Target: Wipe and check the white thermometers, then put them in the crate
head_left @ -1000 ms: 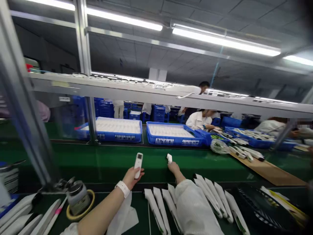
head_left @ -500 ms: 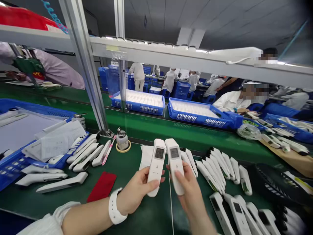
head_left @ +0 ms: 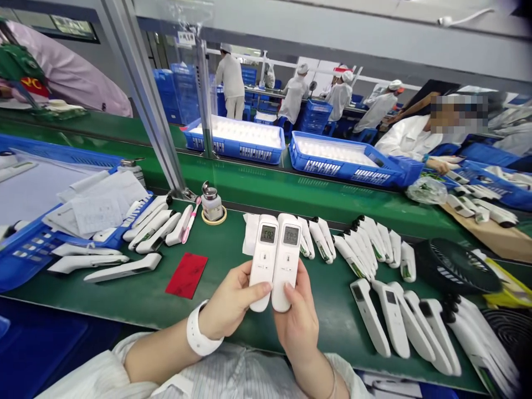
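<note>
Two white infrared thermometers are held upright side by side over the green bench, screens facing me. My left hand (head_left: 230, 299) grips the left thermometer (head_left: 262, 263), its thumb lying across the lower body. Around the right thermometer (head_left: 286, 260) my right hand (head_left: 298, 313) is closed, with the thumb near its lower end. Dark characters show on both grey screens. The two bodies touch or nearly touch along their sides. Behind them lie a white cloth or paper (head_left: 249, 233) and a few more thermometers (head_left: 324, 238), partly hidden.
Rows of thermometers (head_left: 399, 321) lie at the right beside a black fan (head_left: 457, 266). On the left are a red cloth (head_left: 187, 275), white housings (head_left: 122, 267), a pump bottle (head_left: 212, 205) and a blue basket (head_left: 37, 252). Blue trays (head_left: 344, 166) stand behind; a co-worker (head_left: 415, 133) sits beyond.
My view has tilted down. The two thermometers have come together and stand straighter, and their screens now show characters. Both hands keep their hold.
</note>
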### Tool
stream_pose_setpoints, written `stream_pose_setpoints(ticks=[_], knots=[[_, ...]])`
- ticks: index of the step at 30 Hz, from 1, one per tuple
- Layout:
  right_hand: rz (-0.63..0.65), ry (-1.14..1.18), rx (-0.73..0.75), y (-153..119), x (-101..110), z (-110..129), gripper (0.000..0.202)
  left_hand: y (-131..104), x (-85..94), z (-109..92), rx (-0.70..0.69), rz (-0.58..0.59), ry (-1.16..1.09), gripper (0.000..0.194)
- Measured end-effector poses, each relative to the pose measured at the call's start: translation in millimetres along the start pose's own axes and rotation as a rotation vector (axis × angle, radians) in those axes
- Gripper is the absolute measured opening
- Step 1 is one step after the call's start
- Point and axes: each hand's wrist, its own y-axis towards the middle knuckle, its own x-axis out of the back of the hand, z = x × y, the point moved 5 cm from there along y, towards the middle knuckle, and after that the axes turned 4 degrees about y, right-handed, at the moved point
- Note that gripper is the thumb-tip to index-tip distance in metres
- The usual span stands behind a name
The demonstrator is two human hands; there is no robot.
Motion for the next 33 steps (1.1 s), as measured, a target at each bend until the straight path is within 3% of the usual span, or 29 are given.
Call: stream_pose_setpoints(ticks=[11, 22, 25, 29, 33], knots=[[0.114, -0.043, -0.031, -5.8, -5.0, 6.7, 0.048, -4.4, 5.0, -1.7, -0.108, -0.009, 0.145, 0.038], [0.035, -0.052, -0.014, -7.7, -0.5, 6.7, 0.053, -7.2, 2.1, 3.2, -0.119, 0.019, 0.209, 0.045], [0.034, -0.036, -0.023, -6.0, -0.5, 7.5, 0.055, -7.4, 7.4, 4.3, -0.151, -0.062, 0.309, 0.043], [0.123, -0.062, -0.019, -3.8, -2.4, 3.4, 0.055, -8.9, 15.9, 4.7, -0.219, -0.204, 0.485, 0.045], [0.131, -0.145, -0.01, -2.7, 1.1, -4.4, 0.042, -10.1, 16.7, 3.8, -0.269, -0.207, 0.544, 0.043]])
